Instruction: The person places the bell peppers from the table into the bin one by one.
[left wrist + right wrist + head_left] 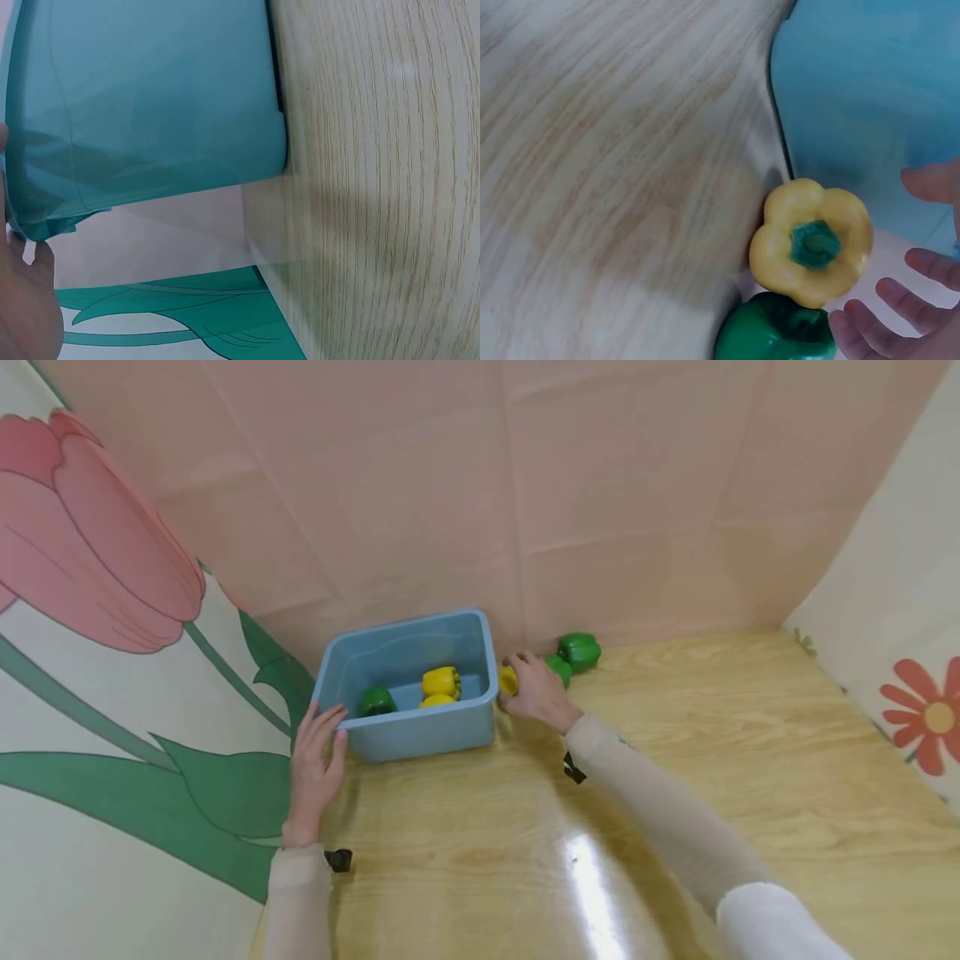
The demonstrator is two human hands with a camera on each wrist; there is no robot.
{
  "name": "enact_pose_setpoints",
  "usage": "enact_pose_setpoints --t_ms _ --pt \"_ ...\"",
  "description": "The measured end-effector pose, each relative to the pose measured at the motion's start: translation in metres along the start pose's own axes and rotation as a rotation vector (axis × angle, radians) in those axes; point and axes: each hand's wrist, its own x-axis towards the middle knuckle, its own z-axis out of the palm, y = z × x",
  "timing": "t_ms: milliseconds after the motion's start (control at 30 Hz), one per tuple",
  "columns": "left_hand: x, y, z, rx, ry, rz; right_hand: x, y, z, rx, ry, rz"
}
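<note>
A blue plastic bin [420, 733] stands by the back wall, holding a green bell pepper [377, 701] and two yellow bell peppers [441, 682]. At its near left corner my left hand [315, 768] grips the rim, fingers over the top and thumb outside. Only part of that hand shows in the left wrist view. My right hand [536, 692] hovers over a yellow bell pepper [811, 244] beside the bin's right wall. Its fingers [922, 311] are spread and apart from the pepper's stem side. Touching that pepper is a green bell pepper [772, 330], partly behind the hand in the head view.
Another green bell pepper [579, 652] lies farther right against the pink backdrop [637, 527]. A panel with a tulip print [97, 543] rises at the left, and one with a red flower [930, 714] at the right. The wooden table [465, 860] extends toward the front.
</note>
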Motion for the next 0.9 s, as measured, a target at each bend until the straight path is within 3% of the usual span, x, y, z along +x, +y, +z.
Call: enact_pose_setpoints --t_ms 533,900 --pt "0.001 -0.001 0.001 -0.005 0.006 0.001 0.002 0.002 0.015 -0.118 -0.015 -0.002" --pt "0.000 -0.001 0.000 0.003 0.000 0.000 0.004 -0.005 0.025 -0.207 -0.114 0.066"
